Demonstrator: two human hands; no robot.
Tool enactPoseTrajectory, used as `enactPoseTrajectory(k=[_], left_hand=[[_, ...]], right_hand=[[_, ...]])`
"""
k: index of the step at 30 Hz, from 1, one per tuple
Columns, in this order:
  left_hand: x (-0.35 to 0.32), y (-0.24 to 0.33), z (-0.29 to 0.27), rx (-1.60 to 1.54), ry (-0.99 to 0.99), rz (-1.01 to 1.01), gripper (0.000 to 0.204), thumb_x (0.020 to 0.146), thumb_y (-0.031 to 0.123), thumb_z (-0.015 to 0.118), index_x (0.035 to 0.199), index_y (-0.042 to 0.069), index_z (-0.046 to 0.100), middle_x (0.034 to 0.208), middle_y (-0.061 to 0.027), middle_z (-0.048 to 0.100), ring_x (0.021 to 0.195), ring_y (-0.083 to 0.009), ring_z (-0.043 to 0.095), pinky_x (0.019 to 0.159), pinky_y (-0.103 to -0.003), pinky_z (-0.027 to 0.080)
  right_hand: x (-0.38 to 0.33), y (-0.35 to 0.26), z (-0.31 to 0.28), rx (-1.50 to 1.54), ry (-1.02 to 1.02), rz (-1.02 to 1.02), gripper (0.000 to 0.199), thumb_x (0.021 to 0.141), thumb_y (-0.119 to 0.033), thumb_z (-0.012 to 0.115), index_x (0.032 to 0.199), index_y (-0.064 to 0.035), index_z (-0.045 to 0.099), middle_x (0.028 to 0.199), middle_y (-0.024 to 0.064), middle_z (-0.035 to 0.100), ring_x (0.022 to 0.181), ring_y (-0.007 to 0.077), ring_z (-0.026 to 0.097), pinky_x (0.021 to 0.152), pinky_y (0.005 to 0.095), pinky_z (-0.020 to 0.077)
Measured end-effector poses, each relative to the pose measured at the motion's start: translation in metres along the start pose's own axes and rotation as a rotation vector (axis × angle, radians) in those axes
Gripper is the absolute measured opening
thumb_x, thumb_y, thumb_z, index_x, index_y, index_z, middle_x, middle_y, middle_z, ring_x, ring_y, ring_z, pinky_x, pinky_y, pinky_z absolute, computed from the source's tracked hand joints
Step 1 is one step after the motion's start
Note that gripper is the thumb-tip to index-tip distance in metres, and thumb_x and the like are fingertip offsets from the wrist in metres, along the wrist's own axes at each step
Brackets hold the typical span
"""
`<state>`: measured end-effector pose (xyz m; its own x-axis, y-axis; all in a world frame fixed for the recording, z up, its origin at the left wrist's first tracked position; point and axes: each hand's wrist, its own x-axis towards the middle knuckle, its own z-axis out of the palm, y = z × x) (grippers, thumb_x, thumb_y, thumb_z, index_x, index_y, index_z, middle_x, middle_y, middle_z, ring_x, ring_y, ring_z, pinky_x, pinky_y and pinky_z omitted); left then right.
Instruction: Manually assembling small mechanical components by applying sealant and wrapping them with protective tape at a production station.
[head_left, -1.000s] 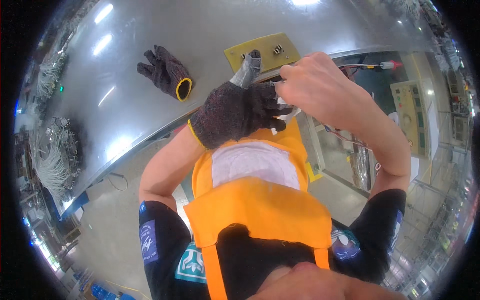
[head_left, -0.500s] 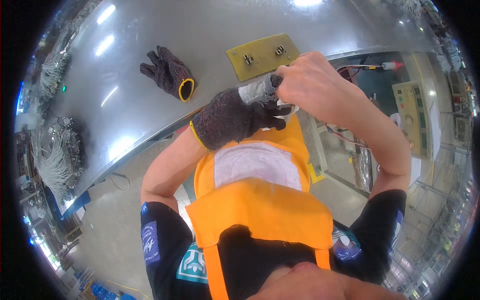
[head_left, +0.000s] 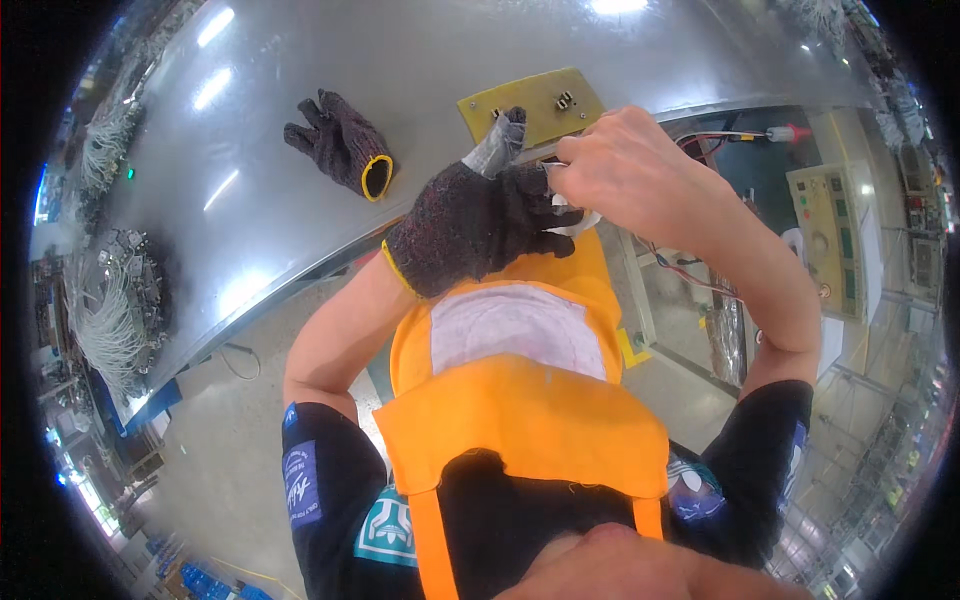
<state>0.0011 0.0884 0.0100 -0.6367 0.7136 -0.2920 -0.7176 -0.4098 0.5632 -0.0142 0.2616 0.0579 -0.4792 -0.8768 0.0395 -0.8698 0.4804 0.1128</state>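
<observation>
My left hand [head_left: 470, 220] wears a dark knit glove with a yellow cuff. Grey tape [head_left: 490, 150] wraps its thumb, which sticks up toward the board; the other fingers stretch apart to the right. My bare right hand [head_left: 625, 160] is closed in a pinch at the glove's index fingertip. What its fingers grip is hidden behind the knuckles. A crumpled white piece [head_left: 577, 218], its kind unclear, shows just below the right hand beside the gloved fingers. A second dark glove [head_left: 345, 145] with a yellow cuff lies on the metal table, left of the hands.
A yellow-green board [head_left: 535, 108] with small metal fittings lies at the edge of the metal table [head_left: 280, 60]. White wire bundles [head_left: 110, 320] sit at the far left. On the right are a control panel [head_left: 825, 235], cables and a red-tipped connector [head_left: 788, 133].
My gloved thumb has swung up and away from my right hand, baring more of the tape. The right hand stays almost in place, now at the index fingertip.
</observation>
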Motion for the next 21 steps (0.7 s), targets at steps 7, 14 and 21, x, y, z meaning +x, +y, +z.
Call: enactPoseTrajectory(k=[7, 14, 21], left_hand=[[0.003, 0.003, -0.004, 0.006, 0.075, -0.029, 0.065, 0.082, 0.06, 0.042, 0.12, 0.007, 0.045, 0.097, -0.0116, 0.059, 0.088, -0.0259, 0.057, 0.068, -0.04, 0.049], [0.008, -0.001, -0.013, -0.069, 0.052, -0.128, 0.067, 0.081, 0.062, 0.041, 0.12, 0.007, 0.045, 0.097, -0.0113, 0.059, 0.088, -0.0273, 0.057, 0.068, -0.04, 0.049], [0.007, -0.001, -0.004, -0.07, 0.092, -0.108, 0.069, 0.08, 0.065, 0.04, 0.114, 0.005, 0.049, 0.095, -0.011, 0.06, 0.089, -0.0279, 0.057, 0.07, -0.04, 0.048]], right_hand=[[-0.001, -0.002, -0.005, 0.051, -0.013, 0.007, 0.005, 0.061, -0.009, 0.06, 0.061, -0.0062, 0.056, 0.061, 0.0057, 0.052, 0.064, 0.0212, 0.059, 0.053, 0.0319, 0.0434], [-0.001, 0.001, 0.003, 0.073, -0.012, 0.019, 0.005, 0.062, -0.011, 0.06, 0.062, -0.0061, 0.058, 0.062, 0.0055, 0.054, 0.065, 0.0212, 0.059, 0.054, 0.0319, 0.0435], [0.001, 0.006, 0.01, 0.076, 0.043, 0.011, 0.006, 0.063, -0.013, 0.061, 0.065, -0.0073, 0.061, 0.062, 0.005, 0.055, 0.066, 0.0204, 0.059, 0.056, 0.0314, 0.044]])
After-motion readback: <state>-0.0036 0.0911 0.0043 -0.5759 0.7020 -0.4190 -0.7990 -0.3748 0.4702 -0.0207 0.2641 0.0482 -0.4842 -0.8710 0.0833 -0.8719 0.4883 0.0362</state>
